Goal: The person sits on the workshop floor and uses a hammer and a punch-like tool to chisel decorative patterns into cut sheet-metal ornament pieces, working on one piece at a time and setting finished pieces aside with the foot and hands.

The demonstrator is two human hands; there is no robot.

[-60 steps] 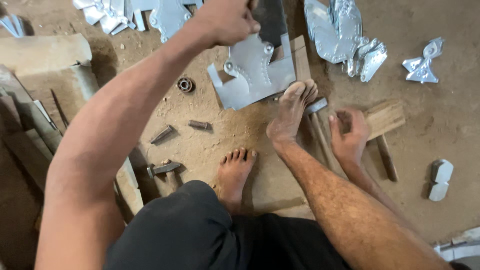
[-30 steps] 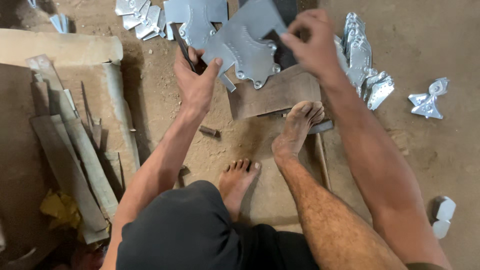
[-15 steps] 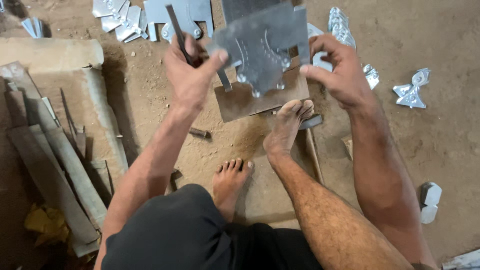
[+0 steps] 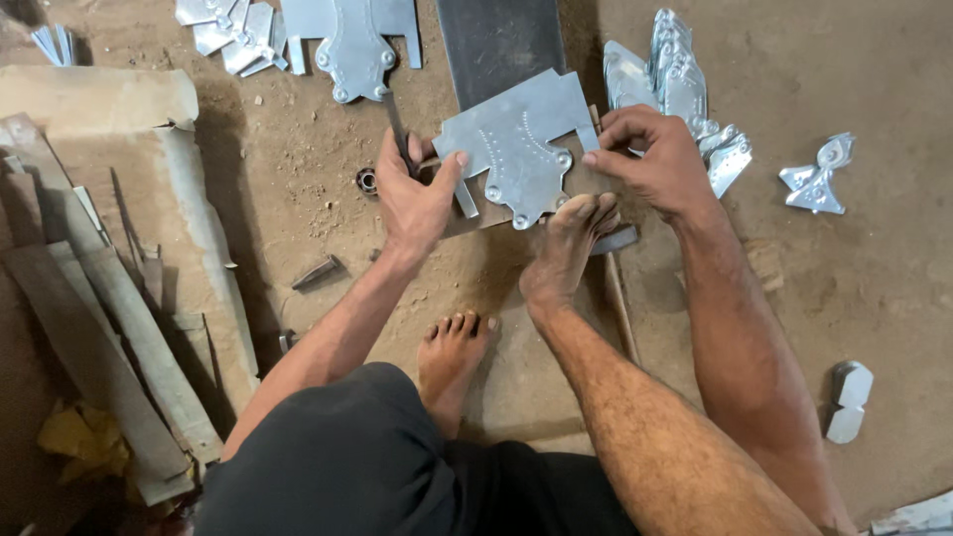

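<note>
Silver-grey sheet (image 4: 516,139) shows lines of punched dots and round bosses along its scalloped edge. Shiny silver cutouts (image 4: 685,89) glint against the dull brown floor (image 4: 874,268). Shorts (image 4: 338,467) are dark grey; a yellow scrap (image 4: 84,437) sits among tan cardboard (image 4: 89,99).

Cut metal shapes (image 4: 685,89) lie heaped on the dirt floor (image 4: 874,288); cardboard strips (image 4: 119,328) lie opposite.

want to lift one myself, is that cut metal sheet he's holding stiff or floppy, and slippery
The metal sheet looks thin yet stays flat between the left hand and right hand, so probably fairly stiff and light. Its shiny surface may be slippery, and the cut edges look sharp.
</note>
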